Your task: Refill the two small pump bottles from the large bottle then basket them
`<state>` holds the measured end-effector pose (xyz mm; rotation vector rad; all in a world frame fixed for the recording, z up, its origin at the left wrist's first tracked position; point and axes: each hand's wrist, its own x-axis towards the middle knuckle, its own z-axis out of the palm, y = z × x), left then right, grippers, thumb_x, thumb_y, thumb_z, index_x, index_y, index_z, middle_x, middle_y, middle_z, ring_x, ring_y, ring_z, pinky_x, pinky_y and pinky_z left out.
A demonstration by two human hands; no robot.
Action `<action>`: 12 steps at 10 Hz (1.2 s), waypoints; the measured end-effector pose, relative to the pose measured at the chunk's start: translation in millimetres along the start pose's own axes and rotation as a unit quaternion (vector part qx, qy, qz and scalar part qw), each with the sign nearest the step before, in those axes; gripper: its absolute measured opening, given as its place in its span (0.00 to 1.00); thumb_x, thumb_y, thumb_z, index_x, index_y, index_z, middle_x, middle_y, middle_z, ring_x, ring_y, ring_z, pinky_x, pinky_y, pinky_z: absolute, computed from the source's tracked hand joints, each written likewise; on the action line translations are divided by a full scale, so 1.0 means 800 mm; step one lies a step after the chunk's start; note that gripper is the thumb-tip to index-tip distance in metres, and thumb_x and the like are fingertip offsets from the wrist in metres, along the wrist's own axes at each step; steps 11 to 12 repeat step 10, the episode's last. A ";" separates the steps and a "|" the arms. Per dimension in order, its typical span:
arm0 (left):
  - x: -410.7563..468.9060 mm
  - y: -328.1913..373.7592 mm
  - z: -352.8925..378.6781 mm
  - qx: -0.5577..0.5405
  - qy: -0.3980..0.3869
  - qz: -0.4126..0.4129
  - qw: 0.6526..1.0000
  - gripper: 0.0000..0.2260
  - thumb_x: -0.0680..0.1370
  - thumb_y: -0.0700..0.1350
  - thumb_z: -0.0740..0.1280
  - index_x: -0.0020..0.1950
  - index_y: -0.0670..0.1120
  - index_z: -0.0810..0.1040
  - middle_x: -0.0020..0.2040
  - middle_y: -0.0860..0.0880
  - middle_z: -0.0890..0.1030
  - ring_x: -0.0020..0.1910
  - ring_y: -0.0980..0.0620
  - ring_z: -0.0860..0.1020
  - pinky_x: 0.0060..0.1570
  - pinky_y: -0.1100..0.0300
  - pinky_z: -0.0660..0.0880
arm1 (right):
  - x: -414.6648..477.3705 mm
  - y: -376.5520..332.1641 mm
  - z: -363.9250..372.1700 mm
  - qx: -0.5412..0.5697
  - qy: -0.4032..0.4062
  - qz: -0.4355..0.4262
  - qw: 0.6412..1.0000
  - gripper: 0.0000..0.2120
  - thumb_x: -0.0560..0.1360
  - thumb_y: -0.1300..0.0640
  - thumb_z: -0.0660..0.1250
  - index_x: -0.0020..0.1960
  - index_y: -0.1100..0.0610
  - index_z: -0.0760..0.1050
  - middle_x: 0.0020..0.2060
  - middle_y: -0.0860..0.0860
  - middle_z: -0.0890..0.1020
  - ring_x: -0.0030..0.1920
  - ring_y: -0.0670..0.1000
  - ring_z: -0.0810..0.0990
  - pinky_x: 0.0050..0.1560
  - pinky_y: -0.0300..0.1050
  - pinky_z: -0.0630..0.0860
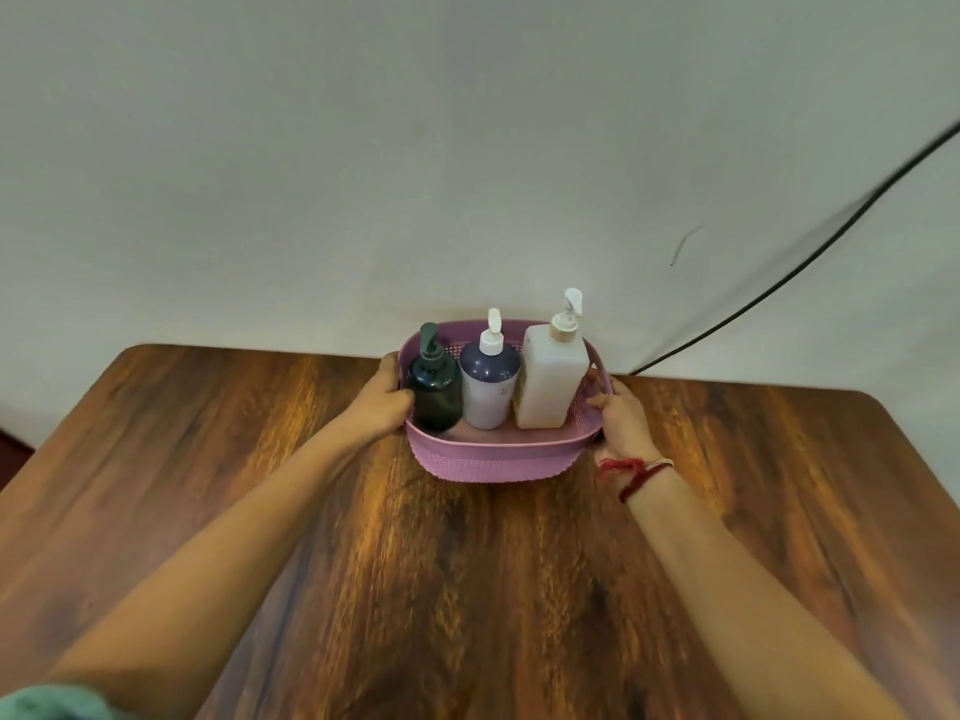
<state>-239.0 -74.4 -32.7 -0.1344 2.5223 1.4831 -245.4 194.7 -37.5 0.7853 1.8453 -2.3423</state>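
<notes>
A pink woven plastic basket point(493, 462) sits on the wooden table point(467, 589) near its far edge. Three pump bottles stand upright inside it: a dark green small bottle point(435, 394) at the left, a purple-and-white small bottle point(488, 389) in the middle, and the large cream bottle point(550, 379) at the right. My left hand point(382, 402) grips the basket's left rim, thumb over the edge beside the green bottle. My right hand point(621, 418) grips the right rim. All pump heads are fitted on.
A plain grey wall rises directly behind the basket. A black cable point(810, 252) runs diagonally down the wall to the table's back edge at the right. Bare tabletop stretches toward me between my forearms.
</notes>
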 end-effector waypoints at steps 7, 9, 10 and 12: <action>-0.004 -0.008 0.004 -0.033 0.022 -0.033 0.999 0.27 0.78 0.37 0.62 0.75 0.43 0.56 0.67 0.41 0.71 0.60 0.41 0.76 0.49 0.53 0.79 | -0.013 0.013 0.012 -0.006 0.028 0.002 1.000 0.23 0.80 0.61 0.60 0.73 0.52 0.60 0.66 0.55 0.72 0.63 0.55 0.74 0.65 0.56 0.71; -0.053 0.009 0.009 -0.054 0.141 -0.019 0.988 0.26 0.78 0.43 0.65 0.74 0.44 0.60 0.72 0.43 0.67 0.68 0.46 0.69 0.61 0.53 0.71 | -0.055 -0.006 0.005 -0.075 0.045 -0.051 0.995 0.23 0.79 0.57 0.64 0.72 0.56 0.63 0.68 0.57 0.69 0.66 0.55 0.71 0.68 0.51 0.69; -0.092 0.025 0.018 -0.073 0.203 -0.001 0.977 0.23 0.78 0.43 0.66 0.72 0.45 0.64 0.70 0.45 0.69 0.63 0.53 0.70 0.59 0.58 0.70 | -0.087 -0.019 0.004 -0.113 0.046 -0.080 0.989 0.20 0.79 0.56 0.63 0.69 0.58 0.66 0.64 0.54 0.73 0.61 0.50 0.74 0.61 0.43 0.71; -0.092 0.025 0.018 -0.073 0.203 -0.001 0.977 0.23 0.78 0.43 0.66 0.72 0.45 0.64 0.70 0.45 0.69 0.63 0.53 0.70 0.59 0.58 0.70 | -0.087 -0.019 0.004 -0.113 0.046 -0.080 0.989 0.20 0.79 0.56 0.63 0.69 0.58 0.66 0.64 0.54 0.73 0.61 0.50 0.74 0.61 0.43 0.71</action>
